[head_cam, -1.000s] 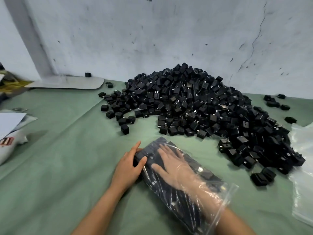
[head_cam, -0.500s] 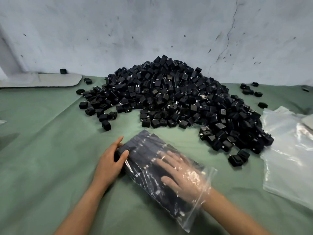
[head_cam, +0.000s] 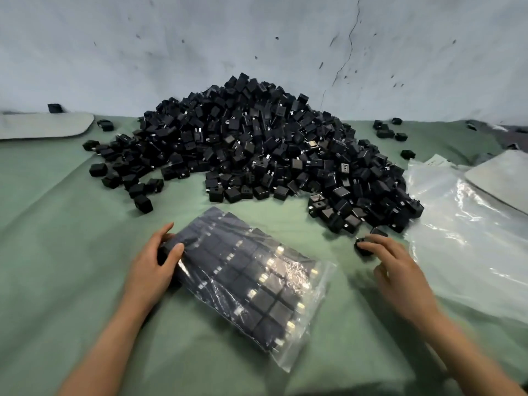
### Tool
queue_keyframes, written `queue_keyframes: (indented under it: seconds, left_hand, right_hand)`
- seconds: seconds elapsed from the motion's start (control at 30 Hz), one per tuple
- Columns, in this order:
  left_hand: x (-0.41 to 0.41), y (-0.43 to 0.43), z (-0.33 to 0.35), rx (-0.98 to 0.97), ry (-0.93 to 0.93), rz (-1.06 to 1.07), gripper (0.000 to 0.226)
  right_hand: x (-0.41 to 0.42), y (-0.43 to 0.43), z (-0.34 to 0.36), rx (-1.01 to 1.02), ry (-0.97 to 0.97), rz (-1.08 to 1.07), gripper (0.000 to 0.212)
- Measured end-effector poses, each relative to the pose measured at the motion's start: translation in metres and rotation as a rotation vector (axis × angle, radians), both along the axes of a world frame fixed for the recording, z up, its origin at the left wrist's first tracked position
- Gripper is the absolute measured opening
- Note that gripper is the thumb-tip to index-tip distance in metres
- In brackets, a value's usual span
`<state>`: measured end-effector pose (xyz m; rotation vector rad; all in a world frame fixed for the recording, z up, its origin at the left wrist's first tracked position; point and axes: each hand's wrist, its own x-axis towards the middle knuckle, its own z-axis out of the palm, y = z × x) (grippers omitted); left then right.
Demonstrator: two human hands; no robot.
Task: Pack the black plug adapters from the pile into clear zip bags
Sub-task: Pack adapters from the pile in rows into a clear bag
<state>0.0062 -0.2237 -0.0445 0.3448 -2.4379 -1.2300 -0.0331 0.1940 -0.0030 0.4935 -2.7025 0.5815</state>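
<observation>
Left hand (head_cam: 154, 267) clasps the filled zip bag (head_cam: 251, 284) by its corner on the tabletop (head_cam: 57, 252); right hand (head_cam: 400, 275) — grip loose, it seems — touches a stray plug adapter (head_cam: 364, 249) at the pile (head_cam: 257, 144) edge.

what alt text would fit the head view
A left hand grips the end of a clear bag packed with black adapters on green cloth, while the right hand touches a loose adapter by the pile. More clear bags lie at right.

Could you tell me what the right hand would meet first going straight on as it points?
Probably the loose adapter just before the right hand, beside the pile; whether they touch is unclear.
</observation>
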Motion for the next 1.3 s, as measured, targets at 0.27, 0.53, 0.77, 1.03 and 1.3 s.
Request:
queue_keyframes:
  seconds: [0.27, 0.53, 0.77, 1.03, 1.3]
  left_hand:
    - [0.002, 0.000, 0.001, -0.026, -0.015, 0.016, 0.043]
    - [0.002, 0.002, 0.004, -0.065, 0.013, 0.011, 0.037]
    - [0.002, 0.003, 0.005, -0.075, 0.020, 0.007, 0.034]
    - [0.003, 0.004, 0.005, -0.066, 0.023, 0.014, 0.034]
    - [0.002, 0.004, 0.005, -0.075, 0.024, 0.010, 0.032]
  right_hand:
    - [-0.035, -0.013, -0.007, 0.289, -0.161, -0.087, 0.036]
    - [-0.033, -0.022, 0.009, -0.086, -0.214, -0.286, 0.030]
    - [-0.015, 0.011, 0.019, 0.134, -0.402, 0.004, 0.025]
    - [0.011, 0.018, 0.018, 0.171, -0.410, 0.154, 0.030]
    - [0.010, 0.007, 0.005, 0.122, -0.425, 0.167, 0.033]
